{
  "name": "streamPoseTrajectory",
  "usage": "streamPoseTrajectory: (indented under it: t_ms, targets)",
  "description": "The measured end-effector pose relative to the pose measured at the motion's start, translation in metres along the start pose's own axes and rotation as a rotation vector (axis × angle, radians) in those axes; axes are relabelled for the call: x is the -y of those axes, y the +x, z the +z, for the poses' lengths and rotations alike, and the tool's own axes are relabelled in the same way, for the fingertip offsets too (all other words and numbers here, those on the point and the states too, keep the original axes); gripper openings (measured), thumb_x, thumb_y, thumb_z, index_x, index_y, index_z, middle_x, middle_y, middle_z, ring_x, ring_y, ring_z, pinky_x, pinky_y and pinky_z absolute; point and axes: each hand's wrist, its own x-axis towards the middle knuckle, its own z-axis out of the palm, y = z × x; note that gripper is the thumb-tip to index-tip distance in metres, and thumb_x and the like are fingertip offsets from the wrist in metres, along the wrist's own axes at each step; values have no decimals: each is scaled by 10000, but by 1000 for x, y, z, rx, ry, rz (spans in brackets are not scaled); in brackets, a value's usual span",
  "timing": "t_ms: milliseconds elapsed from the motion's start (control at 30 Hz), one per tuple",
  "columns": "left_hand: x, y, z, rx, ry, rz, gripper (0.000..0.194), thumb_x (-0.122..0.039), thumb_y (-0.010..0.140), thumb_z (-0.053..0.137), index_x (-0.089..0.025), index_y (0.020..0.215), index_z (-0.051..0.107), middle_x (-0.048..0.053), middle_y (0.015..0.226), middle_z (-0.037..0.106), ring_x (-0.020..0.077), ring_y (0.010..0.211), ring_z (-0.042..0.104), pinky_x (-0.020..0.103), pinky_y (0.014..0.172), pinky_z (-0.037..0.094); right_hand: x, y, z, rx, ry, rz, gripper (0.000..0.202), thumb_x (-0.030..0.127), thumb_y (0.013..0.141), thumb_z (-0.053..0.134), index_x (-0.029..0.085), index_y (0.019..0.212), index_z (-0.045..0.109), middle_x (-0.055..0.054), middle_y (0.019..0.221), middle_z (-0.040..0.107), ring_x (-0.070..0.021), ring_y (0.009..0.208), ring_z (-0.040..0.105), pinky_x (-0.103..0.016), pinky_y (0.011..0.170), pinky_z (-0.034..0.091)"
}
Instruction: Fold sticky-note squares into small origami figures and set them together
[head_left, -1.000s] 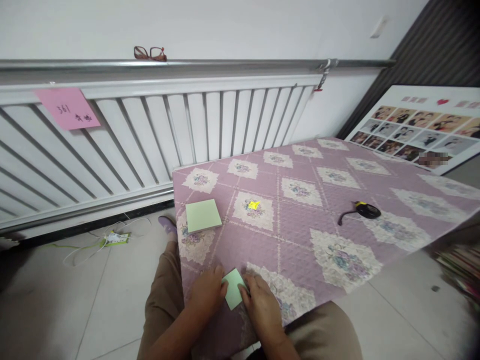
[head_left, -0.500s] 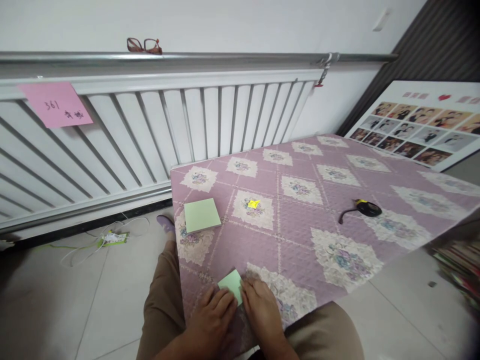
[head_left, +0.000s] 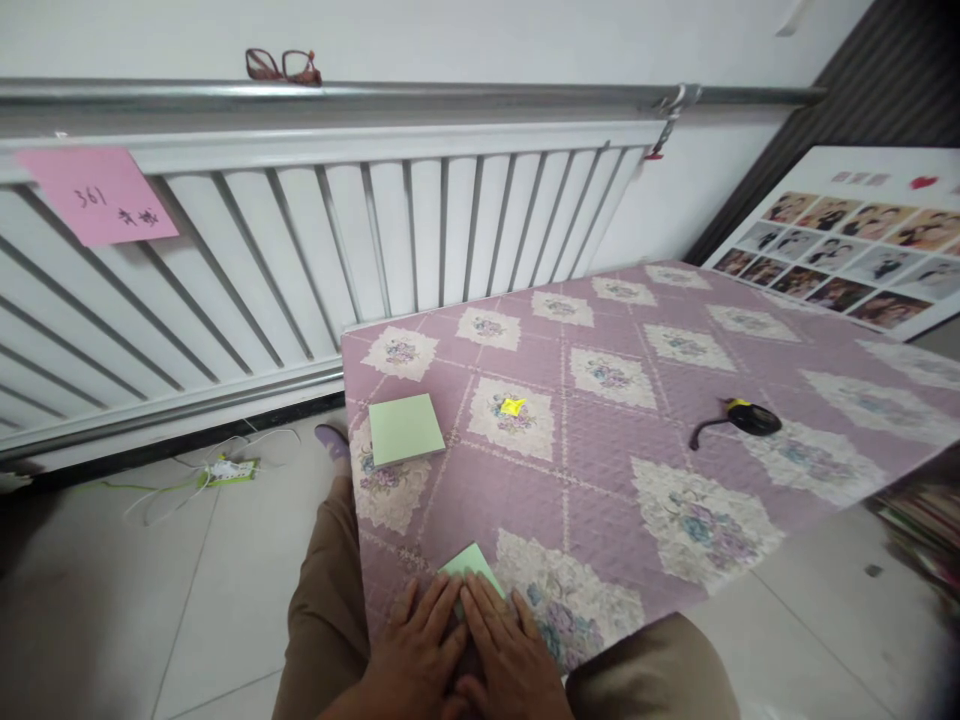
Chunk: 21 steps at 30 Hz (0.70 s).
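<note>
A small sheet of light green paper (head_left: 474, 562) lies on the table near its front corner, with one corner pointing away from me. My left hand (head_left: 421, 640) lies over its left side, fingers stretched out. Beside it, my right hand (head_left: 501, 635) presses on the paper with flat, extended fingers. The two hands touch at the fingertips and cover the paper's near part. Farther off sits a pad of green paper (head_left: 406, 430), and to its right a small folded yellow paper piece (head_left: 513, 406).
A purple flowered cloth (head_left: 525, 490) covers the table. At right lies a black and yellow object with a strap (head_left: 754, 419). Behind stands a white radiator (head_left: 427, 230) with a pink note (head_left: 101, 195); glasses (head_left: 283, 67) rest on the pipe. A photo board (head_left: 862, 235) leans at right.
My hands have flattened and come together over the green paper, hiding more of it; before, the fingers were curled at its sides. The view has shifted slightly.
</note>
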Motion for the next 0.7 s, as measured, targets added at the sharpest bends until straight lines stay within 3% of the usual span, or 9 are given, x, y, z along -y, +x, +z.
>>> streamPoseTrajectory:
  t_ms: [400,600,700]
  targets:
    - [9,-6,15,42,-45,-58,840,-626,807,538,-387,1475,88,148,1555,48,409,1386,177,637,1026,209,-17,-15,-2,9,-27,106,812,471,754,582,239,1463,261,-75,1472,363,-356,1286,401,-571,980,286]
    - [5,-4,9,41,-80,-79,844,-622,785,569,-405,1467,123,137,1557,7,432,1377,182,660,1019,199,-8,-5,-5,-32,-28,217,767,478,814,538,238,1475,229,-93,1459,377,-369,1277,414,-595,949,300]
    - [2,-3,7,19,-69,-99,784,-553,819,556,-391,1469,148,128,1560,17,408,1382,195,637,1039,193,2,6,-8,11,49,160,836,569,805,536,216,1483,200,-105,1471,351,-358,1310,378,-590,1009,257]
